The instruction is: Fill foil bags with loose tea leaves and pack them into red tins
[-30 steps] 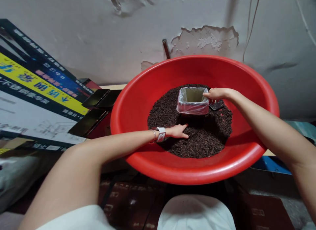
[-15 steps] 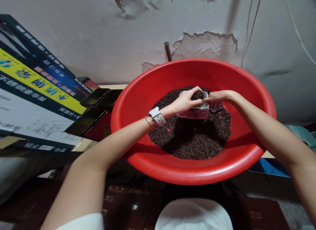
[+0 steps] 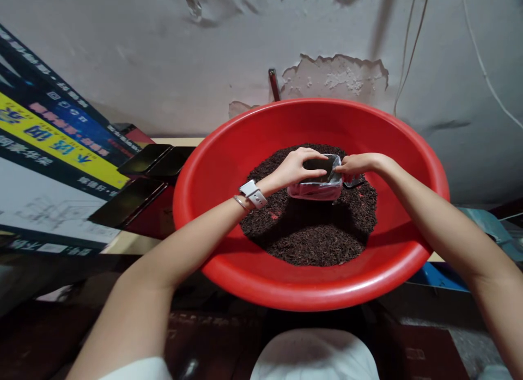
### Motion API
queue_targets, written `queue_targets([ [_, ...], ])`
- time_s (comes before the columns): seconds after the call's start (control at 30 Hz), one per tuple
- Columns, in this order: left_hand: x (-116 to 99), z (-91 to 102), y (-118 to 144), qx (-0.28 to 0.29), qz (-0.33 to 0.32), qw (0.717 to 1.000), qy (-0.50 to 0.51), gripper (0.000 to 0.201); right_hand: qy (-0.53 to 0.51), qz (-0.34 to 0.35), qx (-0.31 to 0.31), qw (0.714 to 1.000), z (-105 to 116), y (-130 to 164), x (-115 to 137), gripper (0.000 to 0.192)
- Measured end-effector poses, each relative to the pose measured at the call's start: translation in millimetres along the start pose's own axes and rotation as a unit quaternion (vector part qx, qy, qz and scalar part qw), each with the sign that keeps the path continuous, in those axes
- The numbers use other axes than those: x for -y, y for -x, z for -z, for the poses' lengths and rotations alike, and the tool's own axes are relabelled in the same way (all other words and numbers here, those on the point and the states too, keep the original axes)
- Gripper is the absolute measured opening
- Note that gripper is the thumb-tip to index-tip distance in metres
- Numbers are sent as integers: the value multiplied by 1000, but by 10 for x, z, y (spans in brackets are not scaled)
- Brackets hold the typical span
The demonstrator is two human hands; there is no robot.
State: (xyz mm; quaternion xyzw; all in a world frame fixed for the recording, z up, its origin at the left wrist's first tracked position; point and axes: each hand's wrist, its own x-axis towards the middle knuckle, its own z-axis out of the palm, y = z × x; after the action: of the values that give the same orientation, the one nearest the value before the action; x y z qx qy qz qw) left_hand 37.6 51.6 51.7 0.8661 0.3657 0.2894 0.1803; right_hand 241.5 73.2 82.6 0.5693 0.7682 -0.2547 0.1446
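A large red basin [image 3: 318,293] holds a bed of dark, dry, tea-like leaves [image 3: 322,244]. On the leaves is a small reddish box [image 3: 312,192] with clear plastic over its rim. My left hand [image 3: 300,166], with a white watch on the wrist, lies over the box mouth, thumb and fingers apart; the dark inside shows between them. My right hand [image 3: 356,165] pinches the plastic liner [image 3: 337,165] at the box's right rim. Under that hand lies a dark, flat, shiny object [image 3: 353,181], partly hidden.
Dark, shiny-topped red tins [image 3: 133,203] stand left of the basin, touching or close to its rim. Behind them leans a large printed carton [image 3: 53,151]. A peeling wall [image 3: 163,59] rises behind. A white rounded seat-like shape [image 3: 314,355] is below the basin.
The dark clump of leaves under my left hand's fingers is gone from sight, and the box's dark inside shows there now. My right hand stays at the rim. The view shifted slightly.
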Motion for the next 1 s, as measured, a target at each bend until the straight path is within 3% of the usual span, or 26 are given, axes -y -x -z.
queue_targets([
  [0.13, -81, 4, -8, 34, 18, 998, -40, 35, 7, 9, 0, 1000, -8, -3, -17, 38],
  [0.2, -82, 12, -10, 20, 29, 998, -48, 32, 5, 12, -3, 1000, -10, -10, -28, 39],
  [0.33, -113, 50, 19, -157, 31, 987, -25, 33, -1, 10, -4, 1000, -8, -37, -51, 39],
  [0.4, -219, 45, 61, -203, 4, 979, -26, 39, -7, 9, -2, 1000, -6, -48, -57, 39],
  [0.43, -300, 25, 91, -181, -23, 983, -28, 40, -8, 10, -2, 1000, -4, -51, -57, 38],
  [0.47, -392, -11, 126, -123, -59, 990, -28, 39, -7, 11, -2, 1000, -3, -51, -55, 38],
  [0.53, -570, -132, 210, 66, -131, 989, -25, 34, -8, 13, -6, 1000, 1, -43, -47, 37],
  [0.6, -668, -308, 306, 266, -161, 950, -37, 25, -21, 8, 2, 1000, 6, -22, -38, 34],
  [0.67, -635, -504, 406, 387, -126, 911, -69, 41, -43, -3, 27, 999, 12, 4, -34, 30],
  [0.77, -409, -758, 543, 449, -9, 889, -89, 93, -53, -22, 70, 996, 15, 35, -39, 24],
  [0.83, -248, -875, 611, 469, 53, 880, -57, 117, -53, -20, 72, 996, 8, 41, -47, 23],
  [1.0, -70, -1013, 666, 492, 94, 865, -21, 128, -81, 51, -17, 995, -19, 29, -49, 79],
])
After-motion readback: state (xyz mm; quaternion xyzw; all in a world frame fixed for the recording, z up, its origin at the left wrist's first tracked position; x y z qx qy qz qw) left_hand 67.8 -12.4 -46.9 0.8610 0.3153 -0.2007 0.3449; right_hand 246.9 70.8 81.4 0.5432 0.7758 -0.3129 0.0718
